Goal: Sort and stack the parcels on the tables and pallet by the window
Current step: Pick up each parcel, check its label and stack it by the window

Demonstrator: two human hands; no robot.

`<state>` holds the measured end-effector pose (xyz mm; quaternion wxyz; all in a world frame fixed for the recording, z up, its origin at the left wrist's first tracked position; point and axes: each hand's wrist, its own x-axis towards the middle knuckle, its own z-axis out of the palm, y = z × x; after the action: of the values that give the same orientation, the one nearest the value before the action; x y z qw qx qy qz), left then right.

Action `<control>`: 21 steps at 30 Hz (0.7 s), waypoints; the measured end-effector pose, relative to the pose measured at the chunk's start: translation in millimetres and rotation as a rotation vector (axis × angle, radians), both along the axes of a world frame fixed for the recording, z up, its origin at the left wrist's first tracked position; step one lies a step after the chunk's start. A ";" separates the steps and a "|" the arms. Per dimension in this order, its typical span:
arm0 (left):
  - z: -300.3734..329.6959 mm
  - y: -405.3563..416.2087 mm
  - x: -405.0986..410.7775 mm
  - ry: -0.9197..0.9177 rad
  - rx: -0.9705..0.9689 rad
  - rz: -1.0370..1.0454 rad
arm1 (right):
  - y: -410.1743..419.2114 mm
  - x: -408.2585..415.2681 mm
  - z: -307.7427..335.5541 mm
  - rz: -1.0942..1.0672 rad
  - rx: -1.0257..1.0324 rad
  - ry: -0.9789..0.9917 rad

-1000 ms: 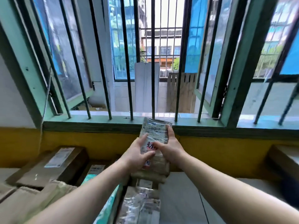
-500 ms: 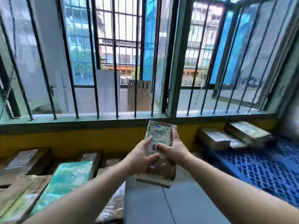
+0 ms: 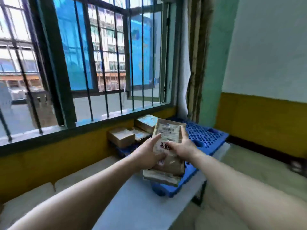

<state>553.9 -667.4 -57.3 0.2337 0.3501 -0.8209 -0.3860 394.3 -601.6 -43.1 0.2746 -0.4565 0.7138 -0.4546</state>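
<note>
Both hands hold a small stack of flat brown parcels (image 3: pixel 167 135) wrapped in clear tape, with a white barcode label on the top one. My left hand (image 3: pixel 147 154) grips the stack's left side, thumb on the label. My right hand (image 3: pixel 182 145) grips the right side, thumb on the label's red mark. The stack hangs above the near corner of a blue plastic pallet (image 3: pixel 204 138). On the pallet's far side, under the window, lie three brown boxes: one at the left (image 3: pixel 122 136), a flat one in the middle (image 3: pixel 140 134), a shiny taped one behind (image 3: pixel 147 122).
A grey-white table top (image 3: pixel 141 205) stretches below my arms, its right edge beside the pallet. A barred window (image 3: pixel 99 63) with a green sill runs along the yellow-painted wall (image 3: pixel 49 160). A curtain (image 3: pixel 194 63) hangs in the corner. Bare floor (image 3: pixel 249 163) lies right of the pallet.
My view has swung right from the parcel-covered table to the blue pallet in the corner. Both hands kept their hold on the stack and carried it right with me.
</note>
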 end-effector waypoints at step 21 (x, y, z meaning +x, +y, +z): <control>-31.4 -42.7 -423.3 -0.077 -0.080 -0.422 | 16.0 -380.4 -28.7 -0.381 -0.071 -0.051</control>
<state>130.6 -710.2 -88.7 0.1301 0.1751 -0.8990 -0.3797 13.9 -585.6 -71.8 0.1854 -0.3108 0.7636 -0.5347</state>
